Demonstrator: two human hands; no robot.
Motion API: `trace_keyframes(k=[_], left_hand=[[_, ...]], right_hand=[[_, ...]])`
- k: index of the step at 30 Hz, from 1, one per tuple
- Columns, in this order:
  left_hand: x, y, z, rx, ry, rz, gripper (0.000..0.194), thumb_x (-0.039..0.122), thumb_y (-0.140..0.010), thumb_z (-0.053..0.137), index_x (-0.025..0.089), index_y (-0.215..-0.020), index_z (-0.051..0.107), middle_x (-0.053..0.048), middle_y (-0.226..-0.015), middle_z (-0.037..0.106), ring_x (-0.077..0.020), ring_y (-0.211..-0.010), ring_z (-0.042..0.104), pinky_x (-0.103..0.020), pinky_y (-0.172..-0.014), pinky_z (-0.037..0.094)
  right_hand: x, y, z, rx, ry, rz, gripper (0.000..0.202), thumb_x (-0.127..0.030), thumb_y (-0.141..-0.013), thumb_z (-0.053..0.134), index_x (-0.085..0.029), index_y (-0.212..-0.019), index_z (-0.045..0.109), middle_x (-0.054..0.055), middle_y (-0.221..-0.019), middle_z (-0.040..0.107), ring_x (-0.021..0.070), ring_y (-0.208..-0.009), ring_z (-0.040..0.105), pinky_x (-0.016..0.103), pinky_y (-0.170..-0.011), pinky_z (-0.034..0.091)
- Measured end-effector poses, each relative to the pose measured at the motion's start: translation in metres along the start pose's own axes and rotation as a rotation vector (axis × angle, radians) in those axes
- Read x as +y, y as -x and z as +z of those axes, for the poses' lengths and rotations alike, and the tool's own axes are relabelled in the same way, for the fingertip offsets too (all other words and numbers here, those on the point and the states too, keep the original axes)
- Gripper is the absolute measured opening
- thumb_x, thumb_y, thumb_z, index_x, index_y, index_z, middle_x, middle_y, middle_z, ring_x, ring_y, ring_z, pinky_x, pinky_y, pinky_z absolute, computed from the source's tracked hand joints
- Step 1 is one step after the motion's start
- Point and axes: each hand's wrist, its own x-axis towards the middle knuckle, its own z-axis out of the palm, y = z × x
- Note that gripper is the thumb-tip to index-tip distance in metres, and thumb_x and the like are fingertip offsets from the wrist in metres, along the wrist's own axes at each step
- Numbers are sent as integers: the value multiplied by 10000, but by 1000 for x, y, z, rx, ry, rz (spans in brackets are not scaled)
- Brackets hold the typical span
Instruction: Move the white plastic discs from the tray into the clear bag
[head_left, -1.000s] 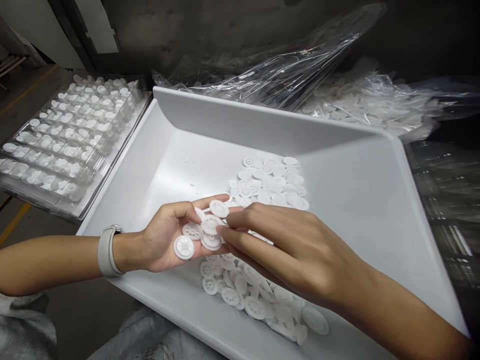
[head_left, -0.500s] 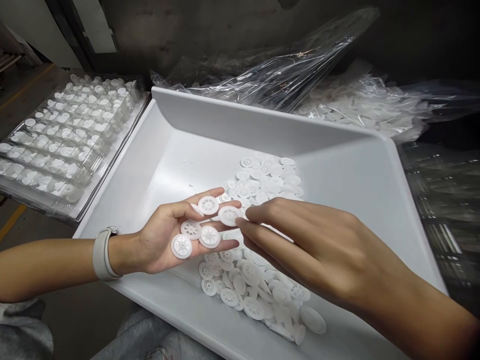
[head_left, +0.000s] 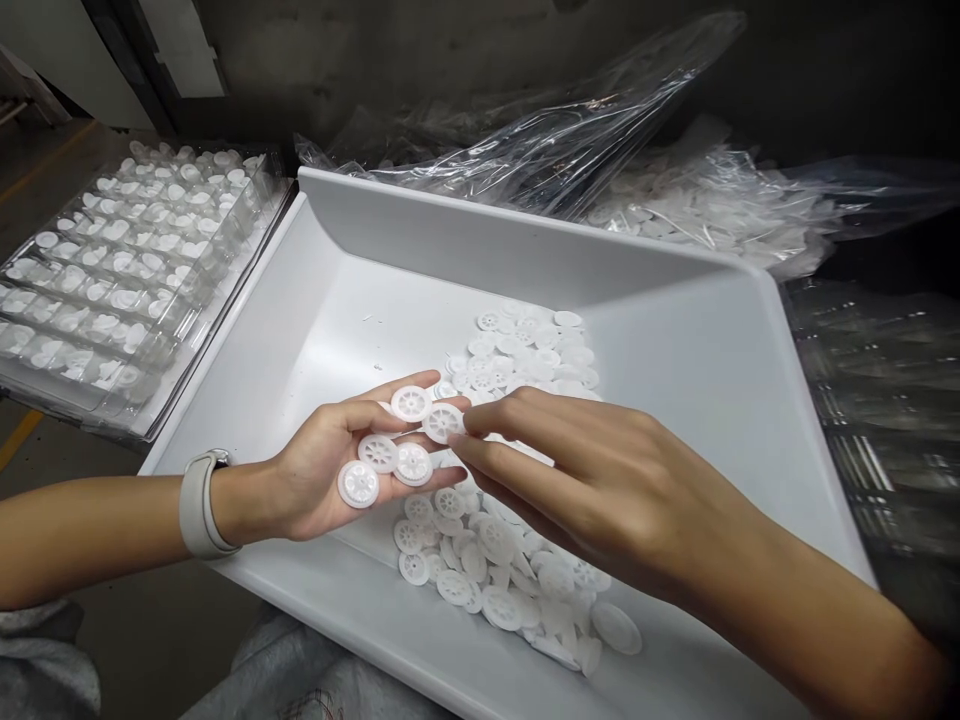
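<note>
Palm up over the grey bin, my left hand carries several white plastic gears on its palm and fingers, the thumb resting at the upper ones. Its fingers are stretched out beneath the gears. My right hand pinches the edge of another white gear between thumb and fingertips, over the left fingers. A pile of loose white gears lies in the bin below both hands, partly hidden by them.
On the left stands a clear compartment tray filled with white parts. Behind the bin lie clear plastic bags holding more white pieces. Stacked clear trays are at the right. The bin's raised rim surrounds the pile.
My right hand has moved left with its pinched gear, which now sits closer to the gears on my left hand and overlaps its fingers. The view has shifted slightly.
</note>
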Motion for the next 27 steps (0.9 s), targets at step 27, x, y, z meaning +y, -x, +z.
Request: trace_keyframes(k=[27], left_hand=[[2, 5, 9, 87, -126, 13, 455, 69, -894, 493, 206, -1328, 487, -16, -1243, 581, -46, -648, 593, -194, -769, 530]], right_hand=[[-24, 1, 15, 2, -144, 88, 121, -69, -886, 510, -74, -852, 626, 72, -899, 603, 118, -695, 471, 259, -530, 347]])
